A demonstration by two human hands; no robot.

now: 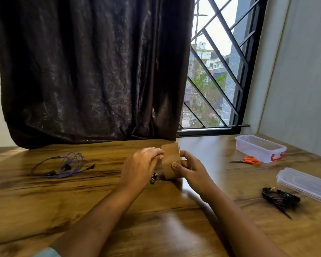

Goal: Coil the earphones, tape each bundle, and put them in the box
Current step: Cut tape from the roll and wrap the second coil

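Brown packing tape roll (171, 160) stands between my hands, just above the wooden table (100, 201). My right hand (191, 169) curls round it, thumb pressed on its face. My left hand (141, 166), fingers curled, holds dark earbuds (153, 178) that dangle under the palm, its fingertips at the roll's edge. Purple earphones (67, 165) lie loose well to the left, and a black coiled bundle (280, 198) lies to the right, near the clear box (252, 151).

I count three sets of earphones: one purple tangled set (63, 166), one black coiled set (280, 198), one set with small dark round buds (153, 178). There is one brown roll of sticky tape (171, 160), one pair of orange-handled scissors (248, 160), one clear plastic box (260, 147), one clear plastic lid (304, 183).
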